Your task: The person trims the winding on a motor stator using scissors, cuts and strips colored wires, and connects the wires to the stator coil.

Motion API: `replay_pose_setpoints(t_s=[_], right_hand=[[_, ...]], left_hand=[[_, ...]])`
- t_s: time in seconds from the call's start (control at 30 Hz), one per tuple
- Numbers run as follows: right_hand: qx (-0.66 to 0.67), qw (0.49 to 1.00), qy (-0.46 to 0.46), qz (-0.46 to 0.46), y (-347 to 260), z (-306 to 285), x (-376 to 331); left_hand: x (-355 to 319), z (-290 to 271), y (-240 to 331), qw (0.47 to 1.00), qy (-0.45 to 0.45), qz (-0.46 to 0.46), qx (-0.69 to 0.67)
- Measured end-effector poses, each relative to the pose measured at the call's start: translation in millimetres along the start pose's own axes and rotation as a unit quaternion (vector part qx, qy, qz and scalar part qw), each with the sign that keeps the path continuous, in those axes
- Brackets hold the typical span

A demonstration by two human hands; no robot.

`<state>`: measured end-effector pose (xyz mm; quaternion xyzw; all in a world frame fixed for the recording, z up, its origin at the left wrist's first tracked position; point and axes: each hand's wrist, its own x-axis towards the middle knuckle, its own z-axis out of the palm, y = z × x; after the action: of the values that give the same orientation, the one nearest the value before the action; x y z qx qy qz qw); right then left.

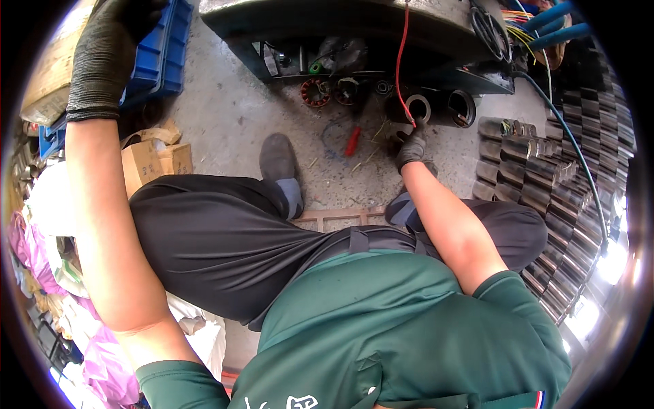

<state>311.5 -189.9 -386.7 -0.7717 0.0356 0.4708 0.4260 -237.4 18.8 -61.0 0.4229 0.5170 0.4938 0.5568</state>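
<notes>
My right hand (413, 147), in a dark grey glove, is low over the floor in front of the bench. Its fingers close at the lower end of a thin red cable (400, 68), which hangs from the bench top. Beside those fingers lie a dark cylinder with a pale ring-shaped end (417, 108) and a small dark piece I cannot make out. My left hand (112, 51), gloved too, reaches far forward at the upper left, over a blue plastic crate (167, 51). Its fingers are dark and partly cut off by the picture's edge.
A dark metal bench (293, 24) stands ahead, with a copper-wound ring (315, 93) beneath it. A red-handled tool (353, 141) lies on the floor. Stacked metal cylinders (545, 177) fill the right side. Cardboard boxes (143, 163) and bags (109, 368) crowd the left.
</notes>
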Motion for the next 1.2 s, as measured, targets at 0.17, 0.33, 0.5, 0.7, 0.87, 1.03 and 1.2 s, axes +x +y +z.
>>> replay_pose_setpoints(t_s=[0.17,0.33,0.5,0.7,0.87,1.03,1.2], right_hand=[[0.048,0.988,-0.065,0.129,-57,-12,6],[0.109,0.993,0.011,0.045,-12,-22,44],[0.366,0.929,-0.001,0.052,14,-43,79],[0.265,0.956,-0.062,0.108,-17,17,26],[0.046,0.984,0.013,-0.173,28,13,64],[-0.444,0.834,0.098,-0.311,65,-1,132],[-0.644,0.725,-0.002,-0.244,79,54,113]], left_hand=[[-7,51,-6,0.996,-0.044,0.057,0.057],[-23,77,-1,0.977,-0.086,0.091,0.175],[-10,100,-8,0.971,-0.084,0.115,0.193],[-38,103,6,0.969,-0.08,0.101,0.213],[-44,114,9,0.972,-0.073,0.079,0.21],[-35,121,6,0.98,-0.068,0.054,0.18],[-55,101,18,0.978,-0.032,0.033,0.202]])
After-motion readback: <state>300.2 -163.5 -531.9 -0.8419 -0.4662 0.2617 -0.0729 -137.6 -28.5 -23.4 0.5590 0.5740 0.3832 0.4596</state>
